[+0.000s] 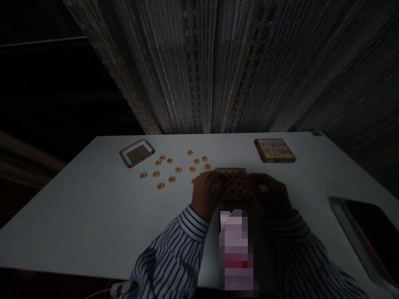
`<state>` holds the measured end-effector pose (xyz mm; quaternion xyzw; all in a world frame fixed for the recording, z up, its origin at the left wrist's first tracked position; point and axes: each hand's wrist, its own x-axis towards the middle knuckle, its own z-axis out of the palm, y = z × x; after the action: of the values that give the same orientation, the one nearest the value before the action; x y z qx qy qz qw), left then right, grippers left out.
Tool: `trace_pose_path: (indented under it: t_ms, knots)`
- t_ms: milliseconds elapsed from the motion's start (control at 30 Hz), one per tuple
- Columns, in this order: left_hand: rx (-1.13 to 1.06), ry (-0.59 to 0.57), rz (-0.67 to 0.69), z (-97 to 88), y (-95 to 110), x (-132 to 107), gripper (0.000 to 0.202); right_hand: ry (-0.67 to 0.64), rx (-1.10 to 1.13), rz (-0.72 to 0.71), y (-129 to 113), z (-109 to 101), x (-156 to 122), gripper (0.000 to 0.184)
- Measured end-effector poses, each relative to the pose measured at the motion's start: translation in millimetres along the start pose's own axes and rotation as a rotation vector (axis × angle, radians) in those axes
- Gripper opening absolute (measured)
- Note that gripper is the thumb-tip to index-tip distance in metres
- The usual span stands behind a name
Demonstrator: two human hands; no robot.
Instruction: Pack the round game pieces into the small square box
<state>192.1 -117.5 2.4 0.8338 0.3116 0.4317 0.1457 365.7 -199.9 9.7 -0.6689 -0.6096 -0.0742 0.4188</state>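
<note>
A small box tray of round wooden game pieces [234,182] rests on the white table [93,216] in front of me. My left hand [206,193] curls round its left side and my right hand [272,195] grips its right side. Both hands wear striped shirt sleeves. Several loose round pieces with red marks [170,170] lie scattered on the table to the left of the tray. The scene is dim, so fine finger detail is hard to see.
An empty box lid or tray [137,153] lies at the back left. A printed square box cover [274,150] lies at the back right. A dark flat device [368,236] sits at the right edge. A striped curtain hangs behind the table.
</note>
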Motion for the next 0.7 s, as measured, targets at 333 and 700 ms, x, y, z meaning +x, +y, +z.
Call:
trace_pose_path:
  t_ms: [333, 700]
  knots:
    - [-0.009, -0.057, 0.029, 6.8, -4.0, -13.4, 0.021, -0.053, 0.126, 0.018, -7.1, 2.8, -0.2, 0.020]
    - [-0.032, 0.006, 0.125, 7.4, 1.0, -16.0, 0.024, -0.213, 0.316, 0.097, -18.8, 2.5, -0.8, 0.018]
